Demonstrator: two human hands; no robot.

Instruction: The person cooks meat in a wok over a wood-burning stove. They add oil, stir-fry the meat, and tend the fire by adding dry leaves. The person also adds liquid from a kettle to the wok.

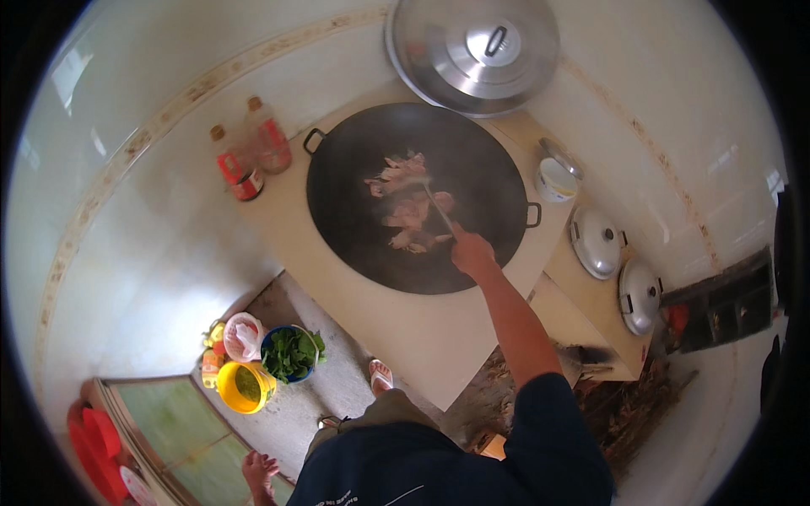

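Note:
A large black wok [354, 234] is set into the light stove counter, with steam hazing its bowl. Several pieces of pale pink raw-looking meat [408, 212] lie in its middle. From the right, my right hand [473, 252] reaches over the rim and grips the thin handle of a cooking spatula [441, 207]. The tool's far end touches the upper meat pieces, and its blade is hard to make out among them. Low on the left, beside my body, my left hand [259, 469] hangs with loosely bent fingers and nothing visible in it.
Behind the wok leans a big metal lid [474, 57]. Two bottles [239, 166] stand left; a white tub [557, 180] and two lidded pots [596, 243] stand right. On the floor are a yellow bucket [231, 392], leafy greens [291, 354] in a blue bucket and a pink basket [243, 335].

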